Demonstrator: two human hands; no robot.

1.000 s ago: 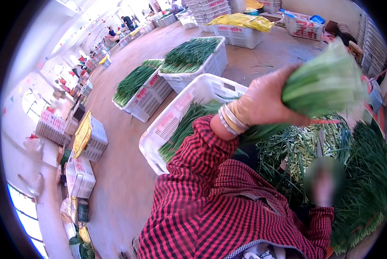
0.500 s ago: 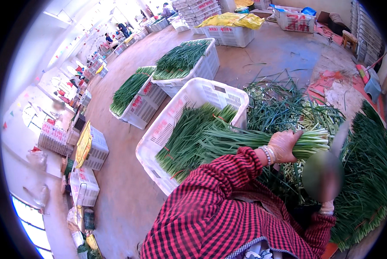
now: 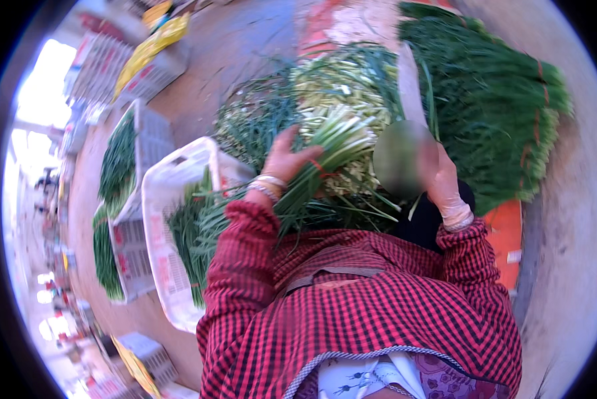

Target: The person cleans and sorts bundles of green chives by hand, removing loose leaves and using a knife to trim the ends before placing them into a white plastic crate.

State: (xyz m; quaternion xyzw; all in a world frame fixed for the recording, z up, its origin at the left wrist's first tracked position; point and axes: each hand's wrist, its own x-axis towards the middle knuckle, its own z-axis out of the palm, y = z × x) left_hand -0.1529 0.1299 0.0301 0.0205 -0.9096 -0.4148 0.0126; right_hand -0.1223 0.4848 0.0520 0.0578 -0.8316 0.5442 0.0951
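My left hand (image 3: 290,159), with beaded bracelets at the wrist, is at the side of a bundle of long green leafy stalks (image 3: 332,147), which look like chives. Its thumb and fingers are spread, the thumb touching the stalks. A red band circles the bundle near its pale stem ends, and its leaves trail toward a white crate (image 3: 157,229). My right hand (image 3: 441,179), thinly gloved, grips a knife (image 3: 410,83) with its broad blade pointing away from me. A round blurred patch hides the fingers and handle.
Loose trimmings (image 3: 342,83) cover the floor ahead. Banded bundles of greens (image 3: 485,100) are heaped at the right, by an orange-red surface (image 3: 503,239). Filled white crates (image 3: 155,133) stand at the left; a yellow-covered crate (image 3: 162,70) is beyond.
The view has swung right and downward, so the crates appear farther left. My left hand has loosened from around the bundle to its side. The knife remains in my right hand.
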